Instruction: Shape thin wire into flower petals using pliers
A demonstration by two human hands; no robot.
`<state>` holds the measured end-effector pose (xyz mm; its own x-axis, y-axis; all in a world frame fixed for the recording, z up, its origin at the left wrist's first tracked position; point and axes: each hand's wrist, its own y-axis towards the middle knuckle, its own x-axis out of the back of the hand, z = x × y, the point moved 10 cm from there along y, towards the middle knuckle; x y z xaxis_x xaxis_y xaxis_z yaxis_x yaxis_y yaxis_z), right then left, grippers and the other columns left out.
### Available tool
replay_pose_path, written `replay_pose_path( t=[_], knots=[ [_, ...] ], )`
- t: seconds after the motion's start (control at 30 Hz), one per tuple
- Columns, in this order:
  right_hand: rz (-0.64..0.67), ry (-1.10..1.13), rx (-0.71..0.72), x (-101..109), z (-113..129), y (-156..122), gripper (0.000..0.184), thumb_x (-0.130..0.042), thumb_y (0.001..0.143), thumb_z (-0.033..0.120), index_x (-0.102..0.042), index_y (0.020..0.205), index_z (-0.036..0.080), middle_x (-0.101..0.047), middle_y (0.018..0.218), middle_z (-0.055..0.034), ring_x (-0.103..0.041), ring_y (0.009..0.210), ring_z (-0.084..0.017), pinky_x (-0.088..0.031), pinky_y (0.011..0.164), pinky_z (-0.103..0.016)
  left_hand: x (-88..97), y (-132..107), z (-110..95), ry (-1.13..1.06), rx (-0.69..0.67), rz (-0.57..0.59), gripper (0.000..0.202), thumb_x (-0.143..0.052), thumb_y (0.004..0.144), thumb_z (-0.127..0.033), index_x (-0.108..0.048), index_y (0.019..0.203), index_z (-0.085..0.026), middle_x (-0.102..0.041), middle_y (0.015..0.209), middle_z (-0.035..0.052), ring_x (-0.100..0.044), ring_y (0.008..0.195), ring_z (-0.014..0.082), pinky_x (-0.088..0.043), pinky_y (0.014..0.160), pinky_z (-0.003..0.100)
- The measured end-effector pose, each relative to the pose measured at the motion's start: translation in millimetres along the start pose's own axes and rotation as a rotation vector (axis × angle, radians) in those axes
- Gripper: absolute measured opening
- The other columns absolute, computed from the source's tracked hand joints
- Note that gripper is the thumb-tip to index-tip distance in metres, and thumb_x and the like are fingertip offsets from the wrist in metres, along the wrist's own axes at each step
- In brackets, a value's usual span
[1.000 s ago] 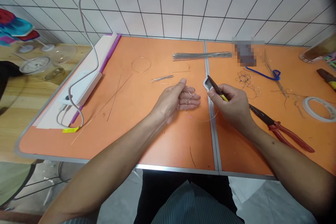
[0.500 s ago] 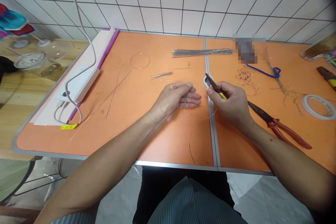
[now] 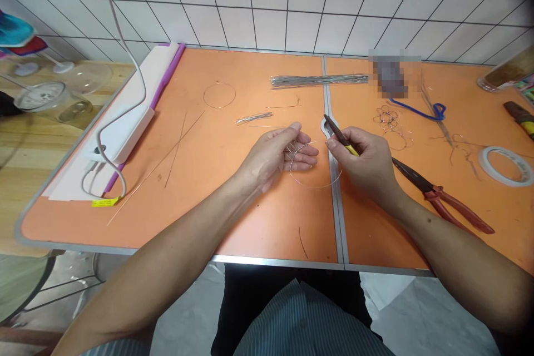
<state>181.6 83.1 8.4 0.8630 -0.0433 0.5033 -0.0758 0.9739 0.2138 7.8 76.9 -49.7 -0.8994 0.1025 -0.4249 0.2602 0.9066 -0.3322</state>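
Note:
My left hand (image 3: 287,156) is turned palm up, fingers loosely curled and thumb raised. Across its palm and fingers rests a thin bent wire (image 3: 298,148), whose small shape is hard to make out. From it a long loop hangs below the fingers and curves toward my right hand (image 3: 364,153). That hand is closed around small pliers (image 3: 340,133) with dark jaws and a yellow handle, jaws pointing up and left. Whether the wire's far end is held in the right fingers is hidden. Both hands are just above the orange table (image 3: 275,222).
Red-handled pliers (image 3: 434,192) lie by my right forearm. A bundle of straight wires (image 3: 319,81), a short wire bundle (image 3: 253,118) and a wire ring (image 3: 219,95) lie farther back. At right is a tape roll (image 3: 507,167); at left, a power strip (image 3: 125,136) with a cable.
My left thumb has lifted and the fingers have loosened, so more of the bent wire shows. The right hand keeps its hold on the pliers. The view has shifted slightly.

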Motion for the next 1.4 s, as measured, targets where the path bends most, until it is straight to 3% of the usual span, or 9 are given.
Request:
replay_pose_path(
  t=[0.47, 1.1, 1.4],
  knots=[
    [-0.013, 0.001, 0.015, 0.6, -0.2, -0.1, 0.016, -0.071, 0.092, 0.033, -0.067, 0.08, 0.024, -0.059, 0.073, -0.0009, -0.053, 0.069, -0.018, -0.043, 0.063, -0.032, -2.1, -0.9, 2.2, 0.008, 0.023, 0.007, 0.051, -0.08, 0.089, -0.067, -0.072, 0.091, -0.016, -0.081, 0.085, 0.0138, -0.079, 0.073, 0.0234, -0.062, 0.068, 0.034],
    [-0.046, -0.001, 0.013, 4.5, -0.9, -0.8, 0.018, -0.072, 0.091, 0.035, -0.065, 0.077, 0.025, -0.058, 0.071, -0.0013, -0.051, 0.067, -0.018, -0.041, 0.06, -0.032, 1.1, 1.3, 1.0, 0.031, -0.009, 0.007, 0.049, -0.08, 0.09, -0.065, -0.073, 0.092, -0.016, -0.081, 0.087, 0.0132, -0.079, 0.075, 0.0225, -0.064, 0.071, 0.034],
    [-0.08, 0.006, 0.005, 8.6, -0.4, -0.8, 0.021, -0.074, 0.092, 0.037, -0.064, 0.078, 0.025, -0.057, 0.071, -0.0008, -0.051, 0.068, -0.018, -0.043, 0.062, -0.033, 3.4, -0.5, -2.9, 0.062, -0.031, -0.023, 0.037, -0.084, 0.088, -0.051, -0.073, 0.09, -0.016, -0.081, 0.088, 0.0135, -0.08, 0.076, 0.0231, -0.063, 0.07, 0.033]
  ],
)
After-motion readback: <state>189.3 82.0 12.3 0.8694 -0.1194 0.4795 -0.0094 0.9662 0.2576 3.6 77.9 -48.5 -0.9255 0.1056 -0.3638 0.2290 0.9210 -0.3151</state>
